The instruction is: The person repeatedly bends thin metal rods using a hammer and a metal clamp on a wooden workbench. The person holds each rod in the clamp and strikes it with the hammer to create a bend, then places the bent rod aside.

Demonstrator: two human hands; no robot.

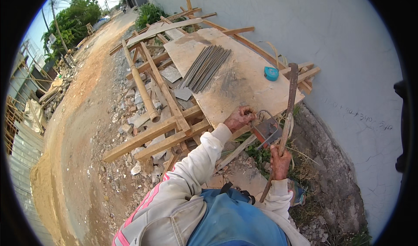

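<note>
My left hand (239, 118) grips a thin steel rod (266, 114) bent into a loop at the near edge of a plywood board (244, 82). The rod sits on a rusty metal block (266, 132) fixed at that edge. My right hand (280, 162) is closed around a long rusty bending lever (289, 102) that stands upright beside the block, its top reaching over the board's right corner. A bundle of straight grey steel rods (204, 67) lies on the far part of the board. A blue tape measure (271, 73) rests near the right edge.
The board lies on a rough frame of wooden beams (152, 135) and a bamboo pole (139, 84). Rubble and stones (130, 159) cover the ground to the left, beside a dirt road (74, 128). A pale plastered wall (348, 71) runs along the right.
</note>
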